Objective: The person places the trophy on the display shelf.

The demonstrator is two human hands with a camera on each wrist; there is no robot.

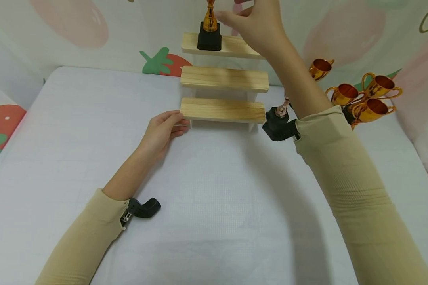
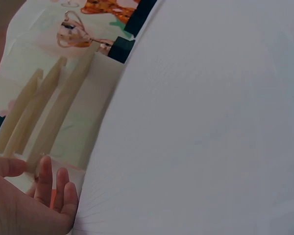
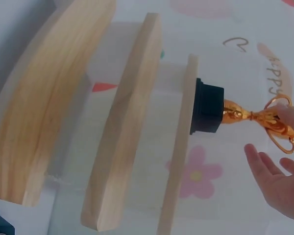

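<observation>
- Because one gold trophy [image 1: 210,23] stands upright on the top board [image 1: 237,45], I judge that the first one is just about done. It is at the top middle of the head view, near the left end of that board, with its black base flat on the wood.
- From my far-off seat I see the right hand [image 1: 262,23] at the top of the head view, just beside this trophy. Its fingers are spread apart, not wrapped round the cup. In the right wrist view the thumb overlaps the cup, so I cannot tell if they touch.
- The left hand [image 1: 162,132] is a bit left of the middle of the head view. Its thumb and fingers pinch the left end of the bottom board [image 1: 222,111]. I think this keeps the boards from wobbling.
- The middle board [image 1: 224,78] sits between the other two. I see no trophy on it, and none on the bottom board.
- On the right side of the head view I count at least four other gold trophies [image 1: 344,94], partly behind the sleeve [image 1: 356,174]. A copper-pink trophy [image 2: 71,33] shows at the top of the left wrist view, near the bottom board's far end.
- I judge that only a small part is done: one trophy is up, and at least five are left to place.
</observation>
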